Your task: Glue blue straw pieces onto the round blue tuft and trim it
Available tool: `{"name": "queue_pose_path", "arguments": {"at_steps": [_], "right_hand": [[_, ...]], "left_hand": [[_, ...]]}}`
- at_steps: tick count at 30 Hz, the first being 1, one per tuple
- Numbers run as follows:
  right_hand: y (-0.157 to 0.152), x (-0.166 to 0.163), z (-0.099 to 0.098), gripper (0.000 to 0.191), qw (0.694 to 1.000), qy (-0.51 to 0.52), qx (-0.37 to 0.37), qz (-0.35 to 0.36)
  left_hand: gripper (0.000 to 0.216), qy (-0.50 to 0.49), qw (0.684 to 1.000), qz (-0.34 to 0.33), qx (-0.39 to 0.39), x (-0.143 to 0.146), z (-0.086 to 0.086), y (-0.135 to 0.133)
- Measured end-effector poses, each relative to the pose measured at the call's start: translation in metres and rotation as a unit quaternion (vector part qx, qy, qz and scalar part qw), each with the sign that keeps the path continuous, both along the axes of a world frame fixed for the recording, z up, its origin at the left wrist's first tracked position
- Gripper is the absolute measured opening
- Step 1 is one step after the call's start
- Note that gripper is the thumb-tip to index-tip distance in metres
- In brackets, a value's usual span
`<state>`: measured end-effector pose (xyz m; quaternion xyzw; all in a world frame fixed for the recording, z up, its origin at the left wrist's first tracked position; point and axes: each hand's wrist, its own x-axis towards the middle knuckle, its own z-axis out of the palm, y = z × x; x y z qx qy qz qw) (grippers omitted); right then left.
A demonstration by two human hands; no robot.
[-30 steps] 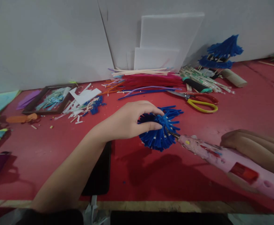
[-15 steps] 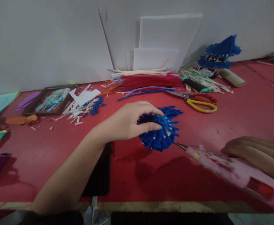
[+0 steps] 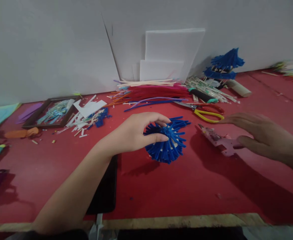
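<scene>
Tuft (image 3: 174, 134) of blue stems, in the head view, is over the red table (image 3: 149, 196), its top pinched between thumb and fingers of the left hand (image 3: 133, 131). Right of the tuft is the pink glue gun (image 3: 220, 140), tip end nearest it; the right hand (image 3: 266, 135) is at the gun's rear, fingers stretched out, and whether it grips I cannot tell. Beyond the tuft lie scissors (image 3: 194, 106) and loose stems (image 3: 156, 90); to its left, scraps (image 3: 88, 110) and a tray (image 3: 43, 126).

Blue bristles (image 3: 167, 152) look fuzzy, the pink tool (image 3: 227, 145) plastic.
</scene>
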<state>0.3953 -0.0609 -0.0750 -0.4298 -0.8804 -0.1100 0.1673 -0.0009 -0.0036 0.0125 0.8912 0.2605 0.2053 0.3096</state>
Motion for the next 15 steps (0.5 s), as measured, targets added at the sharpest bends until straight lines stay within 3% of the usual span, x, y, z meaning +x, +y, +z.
{"name": "queue_pose_path", "arguments": {"at_steps": [5, 10, 15], "right_hand": [[0.044, -0.052, 0.021, 0.034, 0.998, -0.014, -0.050, 0.038], [0.082, -0.102, 0.007, 0.028, 0.990, -0.036, -0.113, 0.083], [0.098, -0.107, -0.001, 0.016, 0.983, -0.038, -0.159, 0.081]], "left_hand": [[0.031, -0.010, 1.000, 0.017, -0.006, 0.000, 0.003, -0.004], [0.031, -0.056, 0.998, 0.026, 0.015, -0.001, 0.004, -0.006], [0.028, -0.092, 0.995, 0.033, 0.029, -0.002, 0.003, -0.004]]}}
